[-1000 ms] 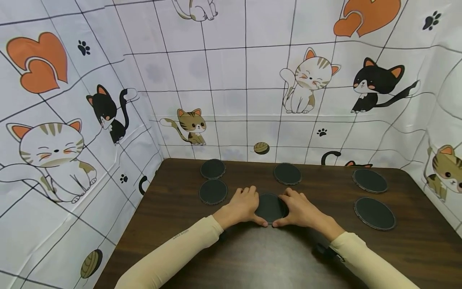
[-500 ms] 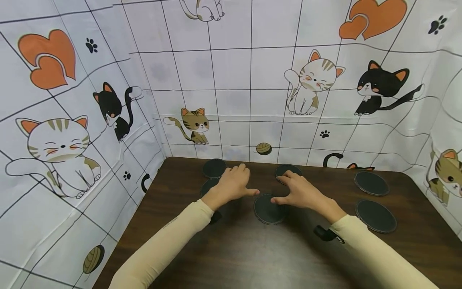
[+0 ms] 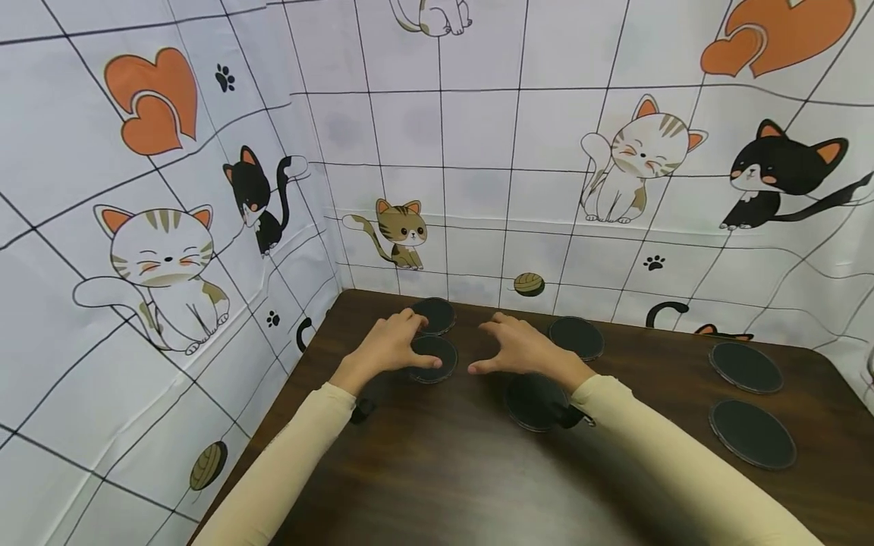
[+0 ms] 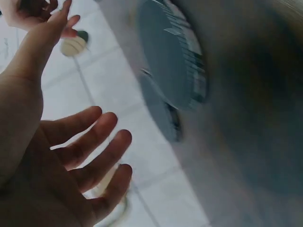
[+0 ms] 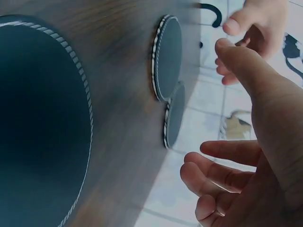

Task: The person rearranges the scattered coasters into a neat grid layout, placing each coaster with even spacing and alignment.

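Note:
My left hand (image 3: 391,347) hovers with spread, gently bent fingers, its thumb overlapping the front-left dark round disc (image 3: 445,355) in the head view. Behind that disc lies another dark disc (image 3: 437,312), near the left fingertips. My right hand (image 3: 522,347), also holding nothing, is spread to the right of this pair. A third dark disc (image 3: 536,398) lies under the right wrist, partly covered by it. Both wrist views show bare palms; in the right wrist view the left pair's front disc (image 5: 169,59) has a pale striped edge.
Another dark disc (image 3: 576,337) lies behind the right forearm. Two more, a rear one (image 3: 746,367) and a front one (image 3: 752,434), lie at the right of the brown wooden table (image 3: 423,470). A white cat-print sheet (image 3: 471,129) encloses the back and left side.
Both hands have left the middle front disc, which they were framing, and moved left toward the left pair. The discs stay in place on the table; the head view has turned left.

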### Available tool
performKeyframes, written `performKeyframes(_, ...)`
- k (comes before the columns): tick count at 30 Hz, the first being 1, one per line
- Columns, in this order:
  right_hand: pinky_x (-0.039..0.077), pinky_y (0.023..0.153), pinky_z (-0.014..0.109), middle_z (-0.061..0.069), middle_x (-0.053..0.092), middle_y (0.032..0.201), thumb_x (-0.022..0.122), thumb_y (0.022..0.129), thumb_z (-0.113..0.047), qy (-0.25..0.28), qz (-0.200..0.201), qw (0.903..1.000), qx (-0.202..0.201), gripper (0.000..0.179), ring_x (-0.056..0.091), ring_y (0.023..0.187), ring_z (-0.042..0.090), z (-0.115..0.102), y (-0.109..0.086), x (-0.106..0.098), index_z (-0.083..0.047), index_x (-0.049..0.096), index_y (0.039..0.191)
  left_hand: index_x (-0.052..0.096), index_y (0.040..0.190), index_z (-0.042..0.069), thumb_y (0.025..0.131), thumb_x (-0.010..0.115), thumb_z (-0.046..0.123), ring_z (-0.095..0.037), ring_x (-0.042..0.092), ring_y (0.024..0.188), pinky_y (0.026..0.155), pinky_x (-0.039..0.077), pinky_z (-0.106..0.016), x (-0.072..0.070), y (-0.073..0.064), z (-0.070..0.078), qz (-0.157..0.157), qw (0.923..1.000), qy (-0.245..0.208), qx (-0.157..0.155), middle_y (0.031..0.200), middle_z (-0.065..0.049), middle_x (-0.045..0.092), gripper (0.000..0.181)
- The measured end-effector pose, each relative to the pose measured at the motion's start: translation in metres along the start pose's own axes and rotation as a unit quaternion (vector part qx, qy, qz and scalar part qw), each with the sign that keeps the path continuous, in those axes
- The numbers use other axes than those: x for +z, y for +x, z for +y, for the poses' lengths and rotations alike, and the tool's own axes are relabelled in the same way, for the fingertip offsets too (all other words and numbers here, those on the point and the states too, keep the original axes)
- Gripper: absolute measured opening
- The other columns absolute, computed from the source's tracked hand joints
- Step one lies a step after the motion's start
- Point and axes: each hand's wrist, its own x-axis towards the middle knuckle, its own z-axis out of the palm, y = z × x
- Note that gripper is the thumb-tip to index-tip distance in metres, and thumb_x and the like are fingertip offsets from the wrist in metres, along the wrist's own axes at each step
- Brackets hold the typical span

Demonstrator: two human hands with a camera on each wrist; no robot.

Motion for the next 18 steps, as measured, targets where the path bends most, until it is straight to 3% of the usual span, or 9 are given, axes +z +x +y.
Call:
performKeyframes(3, 0.048, 0.094, 0.055, 0.02, 0.053, 0.136, 0.074, 0.078, -0.073, -0.004, -0.019, 0.9998, -0.003, 0.1, 0.058, 0.116, 0.039, -0.006, 0.016, 0.011, 0.0, 0.056, 0.144, 0.051, 0.148, 0.003, 0.077, 0.078, 0.068, -0.032, 0.054, 0.119, 0.096, 0.043, -0.053, 0.009, -0.01, -0.017, -0.024, 0.9993, -0.003, -0.027, 0.134, -0.014, 0.052, 0.1)
performKeyframes(7, 0.049, 0.095, 0.052, 0.022, 0.052, 0.136, 0.074, 0.078, -0.074, -0.017, -0.048, 0.9987, -0.004, 0.103, 0.058, 0.117, 0.039, -0.009, 0.031, 0.024, 0.003, 0.054, 0.144, 0.045, 0.151, -0.001, 0.075, 0.079, 0.069, -0.037, 0.048, 0.126, 0.1, 0.038, -0.055, 0.019, -0.013, -0.027, -0.062, 0.9969, -0.007, -0.049, 0.139, -0.017, 0.047, 0.109)
performKeyframes(11, 0.048, 0.096, 0.052, 0.022, 0.054, 0.131, 0.077, 0.076, -0.071, -0.027, -0.067, 0.9974, -0.005, 0.103, 0.057, 0.115, 0.039, -0.013, 0.039, 0.034, 0.006, 0.055, 0.141, 0.043, 0.153, 0.0, 0.075, 0.08, 0.069, -0.036, 0.046, 0.127, 0.102, 0.036, -0.056, 0.026, -0.011, -0.03, -0.083, 0.9954, -0.008, -0.047, 0.14, -0.017, 0.045, 0.111)
performKeyframes(18, 0.042, 0.1, 0.052, 0.016, 0.055, 0.124, 0.078, 0.073, -0.073, -0.052, -0.052, 0.9972, -0.014, 0.103, 0.053, 0.113, 0.034, -0.019, 0.049, 0.044, 0.004, 0.058, 0.139, 0.042, 0.154, 0.004, 0.074, 0.082, 0.068, -0.034, 0.046, 0.122, 0.101, 0.036, -0.054, 0.028, -0.006, -0.034, -0.094, 0.9948, -0.006, -0.039, 0.14, -0.014, 0.045, 0.11)
